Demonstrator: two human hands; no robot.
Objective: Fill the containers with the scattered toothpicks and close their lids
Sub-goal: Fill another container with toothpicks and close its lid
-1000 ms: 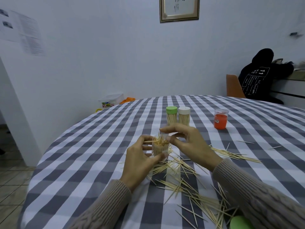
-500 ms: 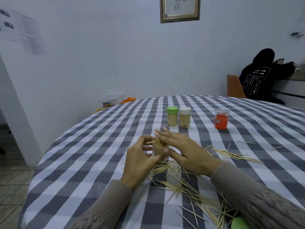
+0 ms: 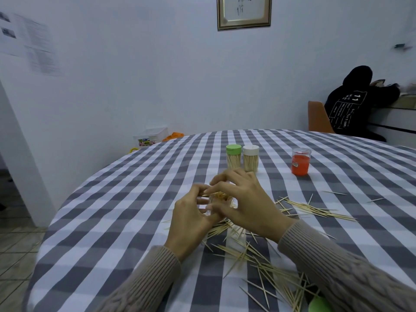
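A small clear container [image 3: 219, 202] stuffed with toothpicks stands mid-table, its mouth open. My left hand [image 3: 191, 219] grips its left side. My right hand [image 3: 245, 203] lies over its top and right side, fingers spread across the toothpick tips. Scattered toothpicks [image 3: 265, 264] litter the cloth in front of me, and another loose bunch [image 3: 315, 209] lies to the right. Two closed containers stand behind: one with a green lid [image 3: 233, 156], one with a white lid [image 3: 250, 158]. A clear container with a red lid inside it [image 3: 300, 162] stands further right. A loose green lid [image 3: 319, 305] shows at the bottom edge.
The round table wears a grey and white checked cloth [image 3: 126, 210]. A person in a black hoodie [image 3: 358, 104] sits on an orange chair [image 3: 318, 118] at the back right. A plastic box [image 3: 150, 137] sits on the floor by the wall.
My right hand has come down and left, from hovering beside the container to covering its top. The toothpicks that stuck out above the rim are now mostly hidden under my fingers.
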